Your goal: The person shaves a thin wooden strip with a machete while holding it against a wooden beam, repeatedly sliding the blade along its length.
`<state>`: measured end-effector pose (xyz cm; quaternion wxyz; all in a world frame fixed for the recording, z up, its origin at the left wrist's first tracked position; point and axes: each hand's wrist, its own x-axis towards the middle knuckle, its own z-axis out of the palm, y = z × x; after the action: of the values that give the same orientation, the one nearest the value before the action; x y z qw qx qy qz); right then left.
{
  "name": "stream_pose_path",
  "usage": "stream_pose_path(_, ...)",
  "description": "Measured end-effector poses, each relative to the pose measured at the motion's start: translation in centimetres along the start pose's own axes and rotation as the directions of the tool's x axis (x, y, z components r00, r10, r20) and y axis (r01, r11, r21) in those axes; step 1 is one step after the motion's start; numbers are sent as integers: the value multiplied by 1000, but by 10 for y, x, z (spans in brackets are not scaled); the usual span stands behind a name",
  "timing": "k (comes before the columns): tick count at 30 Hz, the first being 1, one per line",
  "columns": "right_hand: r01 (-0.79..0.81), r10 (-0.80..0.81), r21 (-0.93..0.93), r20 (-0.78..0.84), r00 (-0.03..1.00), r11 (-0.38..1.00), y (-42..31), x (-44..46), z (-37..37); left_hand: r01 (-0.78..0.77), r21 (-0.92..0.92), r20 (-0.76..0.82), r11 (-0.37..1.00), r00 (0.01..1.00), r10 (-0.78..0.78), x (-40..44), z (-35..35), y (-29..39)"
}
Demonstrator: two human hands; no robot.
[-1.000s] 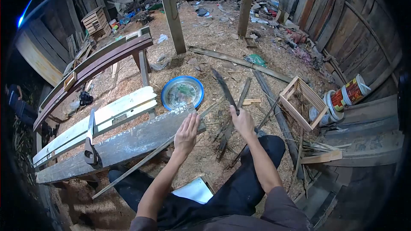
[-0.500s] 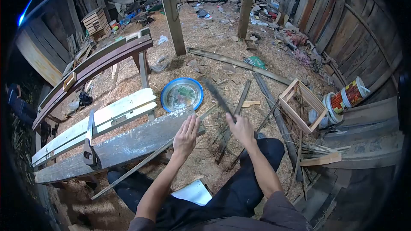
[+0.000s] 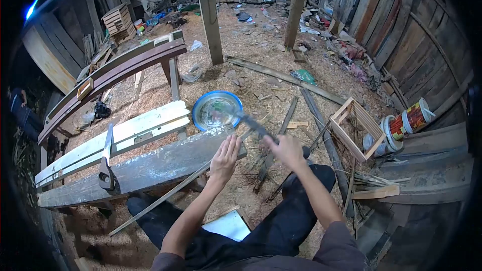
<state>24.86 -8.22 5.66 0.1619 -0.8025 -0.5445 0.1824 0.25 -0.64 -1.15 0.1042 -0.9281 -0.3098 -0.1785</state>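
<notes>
A long thin wooden strip (image 3: 165,197) slants across the edge of a grey worn board (image 3: 150,166). My left hand (image 3: 224,160) is pressed over this strip near the board's right end, its fingers together, with the strip passing under it. In my right hand (image 3: 287,150) is a dark-bladed machete (image 3: 255,125), gripped by its handle. The blade, slightly blurred, points up and left toward the strip's upper end, near the blue-rimmed basin (image 3: 217,111). Whether the blade touches the strip I cannot tell.
A handsaw (image 3: 106,163) lies on the grey board at the left. White-painted planks (image 3: 130,129) run behind it. To the right are a slatted wooden crate (image 3: 354,130) and buckets (image 3: 409,118). Two posts stand ahead. Part of another person (image 3: 22,110) shows at the far left.
The machete has swung from nearly upright down and to the left, toward the strip. My left hand stays on the strip. The view has shifted slightly.
</notes>
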Motion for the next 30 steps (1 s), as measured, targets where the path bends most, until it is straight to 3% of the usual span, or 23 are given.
stream_pose_path(4, -79, 82, 37, -104, 991, 996, -12, 4, 16, 3, 29, 7, 1000, 1000, -3, 0, -4, 2)
stream_pose_path(6, -41, 43, 27, -74, 996, 999, -13, -1, 14, -12, 3, -38, 1000, 999, 13, 4, -1, -1)
stream_pose_path(8, 87, -92, -126, -38, 995, 988, 0, 1, 13, -11, 9, -22, 1000, 1000, 11, 6, -2, -1)
stream_pose_path(10, 11, -12, -67, -12, 1000, 998, 12, 17, 19, -10, 12, 16, 1000, 1000, 9, 2, -4, 1)
stream_pose_path(12, -90, 93, 33, -138, 986, 995, 13, 26, 30, -16, 45, 4, 999, 1000, 16, 3, -6, 1)
stream_pose_path(14, -87, 101, 78, -200, 975, 993, 8, 12, 41, -15, 43, 8, 999, 1000, 15, 5, -9, 1)
stream_pose_path(16, 8, 5, 119, -104, 995, 993, 5, 1, 42, -18, 19, 15, 1000, 1000, 18, 5, -5, 0)
stream_pose_path(17, 35, -35, 7, -71, 997, 999, 7, -2, 32, -17, 10, 16, 1000, 1000, 17, 5, -3, 0)
stream_pose_path(18, 25, -23, 15, -67, 997, 1000, 12, 3, 30, -26, 7, 26, 1000, 999, 26, 5, -5, 0)
stream_pose_path(20, 2, 4, 28, -246, 969, 1000, 24, 18, 27, -18, -15, 27, 1000, 999, 18, 4, -9, 1)
stream_pose_path(21, -40, 77, 162, -230, 970, 986, 33, 30, 31, -18, -20, 7, 1000, 1000, 18, 5, -7, 1)
stream_pose_path(24, -41, 102, 192, -321, 942, 981, 45, 35, 48, -2, -37, -7, 999, 1000, 2, 7, -8, 2)
stream_pose_path(25, -26, 80, 277, -188, 979, 961, 35, 21, 31, 11, -47, 9, 999, 1000, -11, 8, -11, 3)
stream_pose_path(26, -41, 99, 282, -192, 976, 959, 33, 13, 35, -6, -53, 12, 999, 1000, 7, 8, -12, 5)
stream_pose_path(28, 86, -66, 150, -133, 989, 985, 29, 0, 49, 14, -50, 12, 999, 1000, -13, 10, -11, 5)
stream_pose_path(30, 112, -96, 74, -193, 977, 991, 28, 1, 57, 18, -40, 21, 999, 1000, -17, 9, -9, 4)
